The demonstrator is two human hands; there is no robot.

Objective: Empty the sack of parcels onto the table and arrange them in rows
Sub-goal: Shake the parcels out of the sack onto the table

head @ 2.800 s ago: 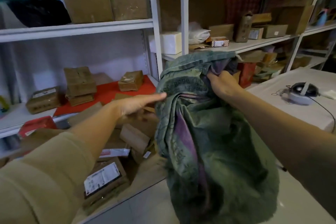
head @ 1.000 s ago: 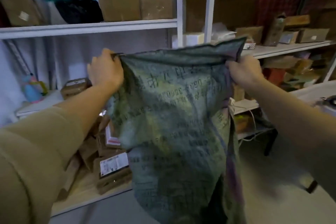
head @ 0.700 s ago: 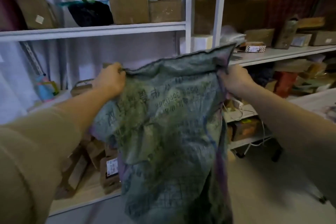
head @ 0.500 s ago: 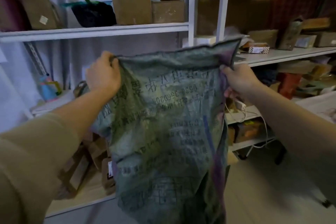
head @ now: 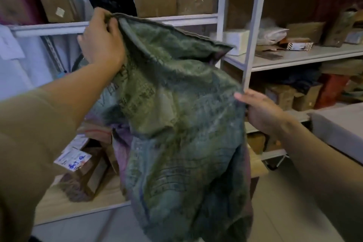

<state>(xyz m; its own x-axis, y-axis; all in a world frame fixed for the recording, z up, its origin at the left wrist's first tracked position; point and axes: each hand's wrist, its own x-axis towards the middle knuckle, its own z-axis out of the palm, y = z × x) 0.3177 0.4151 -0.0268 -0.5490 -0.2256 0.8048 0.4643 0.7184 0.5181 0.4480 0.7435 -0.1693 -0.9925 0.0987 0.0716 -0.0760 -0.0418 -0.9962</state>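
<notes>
Sack (head: 176, 116) hangs limp: left hand (head: 102, 43) pinches its rim at eleven o'clock, right hand (head: 261, 112) grips the three o'clock edge; fold it evenly.

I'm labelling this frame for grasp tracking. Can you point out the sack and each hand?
sack (head: 176, 124), head view, on its printed green front.
left hand (head: 102, 43), head view, on the back of the hand.
right hand (head: 261, 110), head view, on the back of the hand.
</notes>
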